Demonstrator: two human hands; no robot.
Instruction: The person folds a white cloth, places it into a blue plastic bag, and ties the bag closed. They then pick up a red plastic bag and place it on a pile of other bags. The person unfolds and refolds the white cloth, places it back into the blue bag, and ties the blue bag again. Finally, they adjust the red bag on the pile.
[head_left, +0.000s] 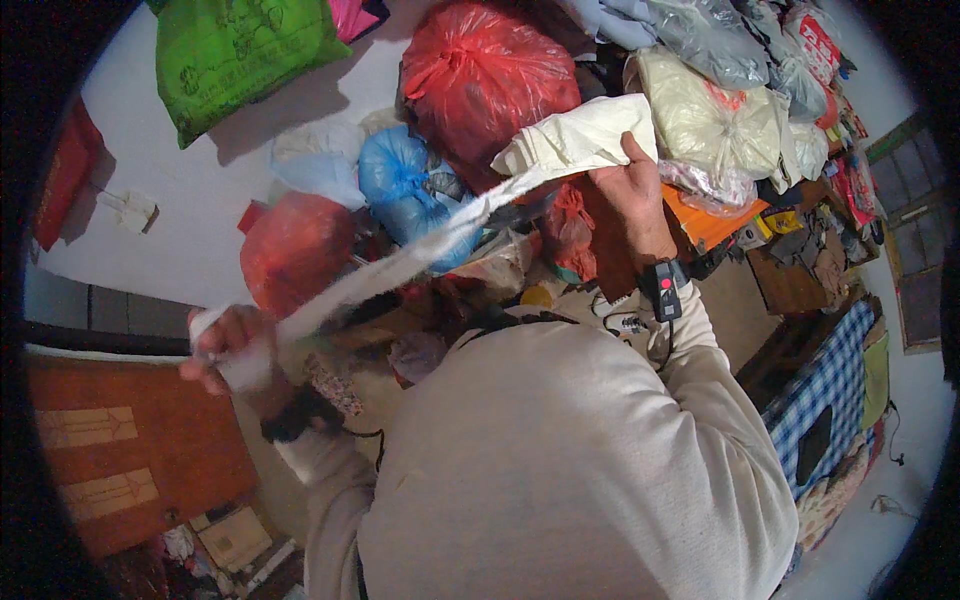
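1 white cloth [452, 226] stretched slantwise in front of the person. The left hand [235, 345], nearer and blurred, was curled around its narrow, gathered end. The right hand [635, 195], farther out, gripped the broad, folded end, thumb in view, fingers hidden behind. Beyond the cloth sat a blue bag [392, 178] and a large red bag [490, 75]; a green bag [250, 65] was against the white wall [205, 235].

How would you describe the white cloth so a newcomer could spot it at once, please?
Find the big red bag at the top centre; below right of it, the right hand holds the broad end of the white cloth. It narrows toward the left hand at lower left. Unlike the nearby plastic bags, it stretches between both hands.
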